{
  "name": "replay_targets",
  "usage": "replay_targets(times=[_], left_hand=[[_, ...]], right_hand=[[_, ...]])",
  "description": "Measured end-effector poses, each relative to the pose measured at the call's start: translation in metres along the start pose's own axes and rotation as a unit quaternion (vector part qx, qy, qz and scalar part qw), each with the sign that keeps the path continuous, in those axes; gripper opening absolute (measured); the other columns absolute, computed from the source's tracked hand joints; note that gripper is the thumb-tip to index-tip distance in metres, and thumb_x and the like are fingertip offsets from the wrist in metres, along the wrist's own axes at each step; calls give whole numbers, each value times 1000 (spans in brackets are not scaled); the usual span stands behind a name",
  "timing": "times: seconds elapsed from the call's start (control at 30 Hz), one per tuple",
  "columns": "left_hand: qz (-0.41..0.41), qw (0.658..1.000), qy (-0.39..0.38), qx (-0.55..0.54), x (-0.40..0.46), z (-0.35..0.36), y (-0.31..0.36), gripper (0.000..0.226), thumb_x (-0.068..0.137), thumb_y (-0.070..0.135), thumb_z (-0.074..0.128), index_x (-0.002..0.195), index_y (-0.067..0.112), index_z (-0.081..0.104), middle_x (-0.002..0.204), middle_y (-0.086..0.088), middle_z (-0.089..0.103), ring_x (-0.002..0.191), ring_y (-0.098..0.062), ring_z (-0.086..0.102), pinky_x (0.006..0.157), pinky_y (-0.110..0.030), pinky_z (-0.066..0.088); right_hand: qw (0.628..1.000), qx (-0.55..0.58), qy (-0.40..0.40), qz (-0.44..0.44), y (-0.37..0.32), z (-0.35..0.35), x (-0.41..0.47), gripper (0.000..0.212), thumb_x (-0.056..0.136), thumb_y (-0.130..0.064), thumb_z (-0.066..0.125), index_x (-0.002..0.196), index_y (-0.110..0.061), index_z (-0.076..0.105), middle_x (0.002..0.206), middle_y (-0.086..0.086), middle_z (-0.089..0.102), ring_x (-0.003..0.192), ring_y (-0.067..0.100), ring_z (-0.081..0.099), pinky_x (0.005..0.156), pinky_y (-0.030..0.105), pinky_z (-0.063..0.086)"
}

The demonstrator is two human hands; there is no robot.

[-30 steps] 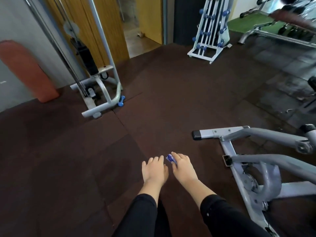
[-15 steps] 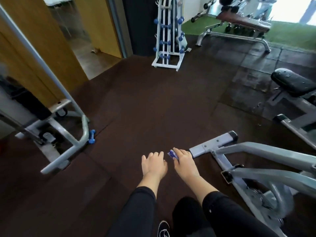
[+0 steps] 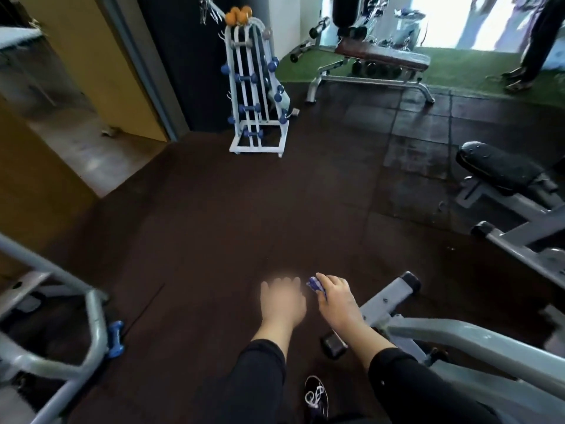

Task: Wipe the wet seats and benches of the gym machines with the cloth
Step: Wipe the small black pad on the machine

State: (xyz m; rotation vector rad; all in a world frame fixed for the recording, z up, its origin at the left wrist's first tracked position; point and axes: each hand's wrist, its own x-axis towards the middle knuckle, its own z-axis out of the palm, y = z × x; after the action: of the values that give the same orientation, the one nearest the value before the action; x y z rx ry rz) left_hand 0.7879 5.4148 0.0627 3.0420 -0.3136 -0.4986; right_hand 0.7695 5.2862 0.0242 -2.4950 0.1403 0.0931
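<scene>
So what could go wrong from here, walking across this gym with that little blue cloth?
Three things stand out. The grey machine frame juts across the floor just below the right hand, close to the shoe, so a trip seems possible. A loose blue dumbbell lies on the floor to the left, another thing to stumble on. The black seat shows water drops, and the blue cloth looks bunched small in the right hand, so it may soak through quickly.

Head-worn wide view, facing forward-down, hands close below
</scene>
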Motion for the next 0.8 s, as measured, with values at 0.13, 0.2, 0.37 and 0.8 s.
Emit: replay_targets(times=[0.13, 0.2, 0.37, 0.8], left_hand=[[16, 1000, -3, 4, 75, -30, -3, 40, 98, 31, 36, 137, 23, 44, 134, 2, 54, 126, -21, 45, 104, -43, 29], [29, 1000, -9, 7, 110, -42, -3, 41, 98, 31, 36, 138, 23, 43, 134, 1, 53, 126, -21, 45, 104, -43, 29], [88, 996, -6, 22, 212, -71, -9, 42, 98, 31, 36, 139, 23, 42, 135, 1, 53, 127, -21, 45, 105, -44, 28], [261, 958, -37, 113, 424, -139, 15, 48, 99, 35, 33, 145, 24, 35, 140, 2, 49, 130, -20, 43, 112, -47, 19]], right_hand=[[1000, -3, 20, 8, -4, -13, 73, 43, 96, -13, 46, 139, -9, 44, 135, 5, 50, 129, 23, 37, 102, 29, 36], [999, -4, 27, 18, -5, -16, 107, 44, 96, -13, 46, 139, -10, 44, 136, 5, 50, 130, 22, 36, 102, 29, 37], [996, 12, 64, 59, -5, -15, 199, 43, 96, -13, 47, 139, -10, 44, 135, 3, 51, 129, 20, 36, 100, 30, 40], [954, 46, 223, 197, 9, -50, 363, 37, 91, -7, 54, 127, -5, 56, 120, 8, 61, 117, 28, 49, 94, 36, 47]])
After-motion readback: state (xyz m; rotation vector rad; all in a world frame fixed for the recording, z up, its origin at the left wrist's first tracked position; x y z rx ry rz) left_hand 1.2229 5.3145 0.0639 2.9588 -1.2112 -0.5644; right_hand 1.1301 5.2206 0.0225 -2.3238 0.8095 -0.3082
